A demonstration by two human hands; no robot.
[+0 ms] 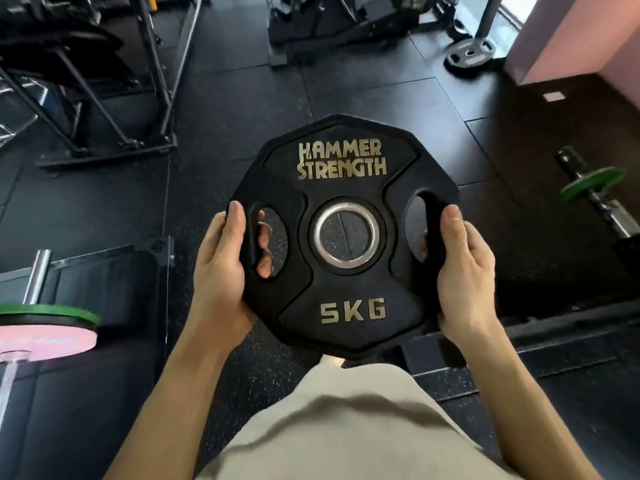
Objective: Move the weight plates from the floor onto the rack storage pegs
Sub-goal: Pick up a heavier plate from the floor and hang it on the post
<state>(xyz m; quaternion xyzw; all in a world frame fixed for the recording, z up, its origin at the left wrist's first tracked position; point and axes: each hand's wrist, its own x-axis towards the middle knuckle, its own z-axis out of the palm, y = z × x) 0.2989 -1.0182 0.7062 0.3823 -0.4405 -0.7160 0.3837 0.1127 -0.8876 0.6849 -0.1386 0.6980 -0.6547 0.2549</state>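
Black rubber plate [343,233] | steel-ringed hub, marked 5KG | both hands, left [221,268] and right [464,271], grip handle slots, right fingers mostly hidden

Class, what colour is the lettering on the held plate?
Gold lettering on the black plate, head view.

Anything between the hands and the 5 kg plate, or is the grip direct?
Nothing between them. The left hand and right hand grip opposite edges of the 5 kg plate directly, left fingers showing through its slot. No storage peg identifiable.

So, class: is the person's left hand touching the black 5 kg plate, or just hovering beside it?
Touching. The head view shows the left hand gripping the 5 kg plate: thumb on the face at the rim, fingers visible through the left grip slot.
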